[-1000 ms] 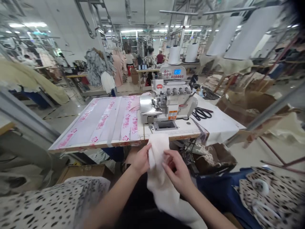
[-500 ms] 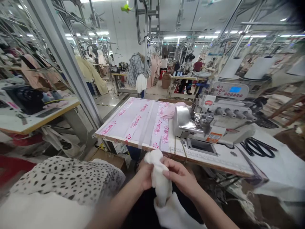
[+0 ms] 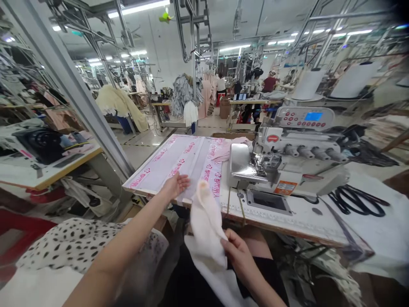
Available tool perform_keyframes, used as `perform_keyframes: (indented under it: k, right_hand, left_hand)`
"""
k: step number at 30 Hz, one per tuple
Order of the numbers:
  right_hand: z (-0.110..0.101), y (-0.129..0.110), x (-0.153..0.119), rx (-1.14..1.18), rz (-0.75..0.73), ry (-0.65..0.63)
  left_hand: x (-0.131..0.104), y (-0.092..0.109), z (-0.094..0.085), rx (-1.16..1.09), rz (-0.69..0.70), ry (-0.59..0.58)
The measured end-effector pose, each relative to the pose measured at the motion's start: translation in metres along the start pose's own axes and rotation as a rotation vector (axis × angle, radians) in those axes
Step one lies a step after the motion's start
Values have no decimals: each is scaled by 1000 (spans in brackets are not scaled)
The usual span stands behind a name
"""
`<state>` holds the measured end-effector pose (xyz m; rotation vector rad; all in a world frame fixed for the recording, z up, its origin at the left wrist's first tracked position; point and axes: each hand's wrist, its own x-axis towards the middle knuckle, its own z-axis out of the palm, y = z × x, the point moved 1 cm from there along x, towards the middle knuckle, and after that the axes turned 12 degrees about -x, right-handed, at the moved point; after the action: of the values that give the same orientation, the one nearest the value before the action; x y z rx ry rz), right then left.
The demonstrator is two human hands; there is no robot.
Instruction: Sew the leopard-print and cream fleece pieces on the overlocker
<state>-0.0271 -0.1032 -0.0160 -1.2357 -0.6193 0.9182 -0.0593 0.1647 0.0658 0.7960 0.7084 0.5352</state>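
In the head view, the right hand pinches the edge of the white cloth, which hangs at the front of the table; the left hand, fingers spread, hovers over the table's near edge, left of the sewing machine

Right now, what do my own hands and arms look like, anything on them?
Your left hand and right hand are ungloved, with no watch or bracelet showing. No sleeve covers the visible forearms. Black clothing shows at your lap.
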Motion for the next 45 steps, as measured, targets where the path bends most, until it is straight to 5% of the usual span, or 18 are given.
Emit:
perform_keyframes:
  k: [3, 5, 10, 12, 15, 19, 23, 27, 33, 37, 42, 45]
  right_hand:
    - [-7, 18, -10, -3, 27, 44]
    - [-10, 20, -12, 17, 42, 53]
    - [-13, 15, -10, 40, 45, 41]
    - [-14, 15, -8, 55, 52, 49]
    - [-17, 18, -7, 84, 52, 85]
    - [-20, 25, -7, 91, 59, 154]
    - [-26, 36, -13, 24, 92, 197]
    - [-34, 28, -18, -314, 45, 177]
    - [-37, -54, 12, -461, -300, 210]
    - [-46, -100, 34, -466, -348, 332]
    - [-62, -115, 46, -160, -185, 332]
    - [-68, -116, 55, 0, -111, 402]
  left_hand:
    - [-18, -3, 1, 124, 201, 26]
    - [-44, -13, 9, 251, 360, -67]
    - [-98, -53, 27, 1156, 692, -913]
    - [-92, -63, 20, 1415, 700, -1030]
    - [-62, -61, 6, 1533, 741, -1032]
    - [-31, -38, 7, 1255, 598, -1006]
    - [-16, -19, 22, 802, 209, -626]
    - [-11, -14, 41, 608, 190, -409]
    - [-43, -28, 79, 453, 69, -561]
    - [-62, -32, 98, 440, 12, -685]
    - [-45, -21, 126, 474, 67, -601]
    - [-27, -15, 147, 764, 424, -525]
